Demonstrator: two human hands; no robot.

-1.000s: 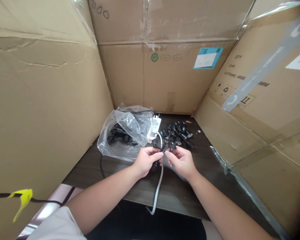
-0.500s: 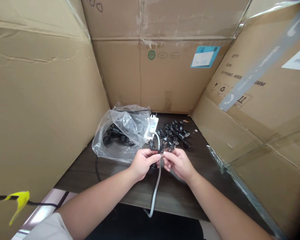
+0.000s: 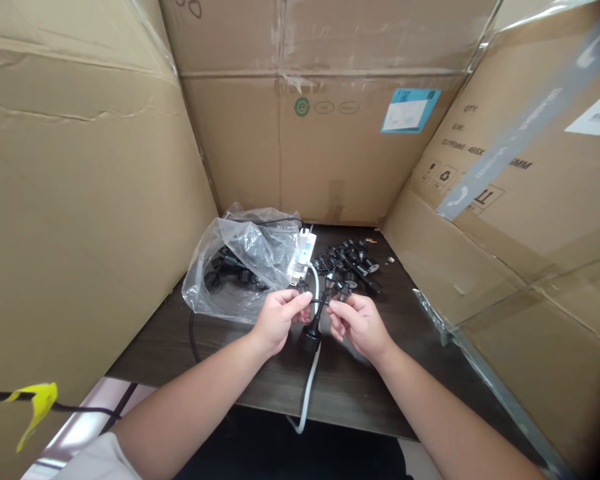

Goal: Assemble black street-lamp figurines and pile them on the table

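L hand and R hand both over the dark counter, w/ a black lamp socket hanging between them. Socket's long axis nearly vertical, slight tilt, cup end down toward me, stem running up & right into a black cord stretched across between my hands. L fingers look clamped on the cord's left end; R fingers together on its right side, contact partly hidden.

1 grey cable runs from behind the socket down over the counter edge, top end going to 1 white power strip just past my hands. 1 clear plastic bag left of the strip, black parts inside, count n/a. 1 pile of black sockets right of the strip, approx a dozen, tangled, exact count unclear. 3 cardboard walls around the counter, back one w/ blue label.
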